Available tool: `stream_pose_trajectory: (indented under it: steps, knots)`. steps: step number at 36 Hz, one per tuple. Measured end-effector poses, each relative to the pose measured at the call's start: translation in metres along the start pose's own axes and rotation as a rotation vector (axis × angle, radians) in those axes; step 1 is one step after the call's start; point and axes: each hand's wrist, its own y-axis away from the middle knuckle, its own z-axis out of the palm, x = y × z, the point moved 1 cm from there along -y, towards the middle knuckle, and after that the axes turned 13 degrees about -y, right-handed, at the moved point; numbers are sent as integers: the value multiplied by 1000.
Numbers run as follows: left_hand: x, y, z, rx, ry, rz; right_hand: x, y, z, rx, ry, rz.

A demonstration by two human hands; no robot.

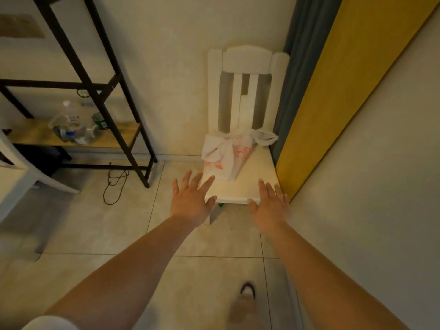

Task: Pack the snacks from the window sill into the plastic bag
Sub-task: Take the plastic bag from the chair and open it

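Both hands spread flat, plastic bag just beyond them.

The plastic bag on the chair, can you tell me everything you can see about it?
The plastic bag is thin, crinkly and whitish, with orange-red printing too blurry to read. It lies slumped on the seat of the white chair, towards the back, near the slats. One loop handle sticks out to the right. Only the chair touches it; the left hand and right hand are open, near the seat's front edge. Nothing inside can be seen.
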Motion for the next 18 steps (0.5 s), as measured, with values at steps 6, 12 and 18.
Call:
stream_pose_trajectory:
  steps: [6, 12, 18]
  knots:
    - [10, -83, 0, -20, -30, -35, -5, -85, -18, -56, 26, -27]
    - [27, -153, -9, -70, -47, -77, -7, -161, -37, -115, 24, -73]
    - [40, -218, -10, -75, -2, -90, -4, -231, -52, -125, 15, -136]
